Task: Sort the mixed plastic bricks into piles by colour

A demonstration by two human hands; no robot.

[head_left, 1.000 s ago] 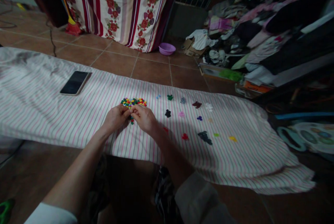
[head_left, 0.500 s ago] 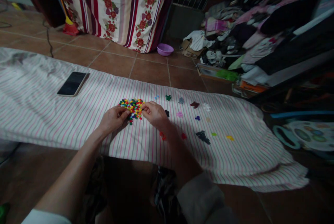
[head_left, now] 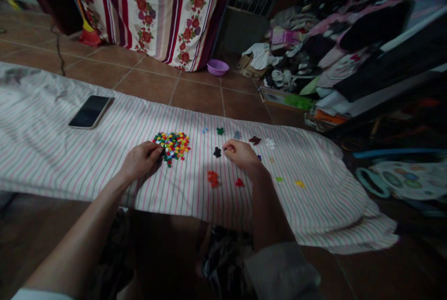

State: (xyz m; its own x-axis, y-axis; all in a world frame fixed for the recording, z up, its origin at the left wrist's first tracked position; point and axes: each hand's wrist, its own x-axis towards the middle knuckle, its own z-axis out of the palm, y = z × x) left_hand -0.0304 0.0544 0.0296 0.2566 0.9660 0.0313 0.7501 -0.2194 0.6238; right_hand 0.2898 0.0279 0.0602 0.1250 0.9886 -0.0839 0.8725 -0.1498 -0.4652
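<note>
A mixed heap of tiny coloured pieces [head_left: 176, 144] lies on the striped cloth [head_left: 132, 183]. At the heap's left edge is my left hand [head_left: 141, 160], thumb and fingers pinched together; whatever sits between them is too small to make out. My right hand [head_left: 242, 155] is also closed in a pinch, just right of a small black pile [head_left: 217, 152]. What its fingertips hold cannot be made out. Single-colour piles lie around it: dark green [head_left: 220, 131], grey [head_left: 237, 135], brown [head_left: 254, 140], white [head_left: 270, 143], orange [head_left: 212, 179] and red [head_left: 239, 182]. My right hand and forearm hide some piles.
A phone [head_left: 91, 112] lies at the left on the cloth. Light green [head_left: 279, 179] and yellow pieces [head_left: 300, 183] are at the right. Beyond stand a purple basin [head_left: 218, 67] and a hanging floral curtain [head_left: 167, 11]. Clothes [head_left: 314, 44] are heaped at the far right.
My right hand has moved right, from the mixed heap to beside the black pile, uncovering the orange and red piles. My left hand has slid slightly left along the heap. The view has shifted a little.
</note>
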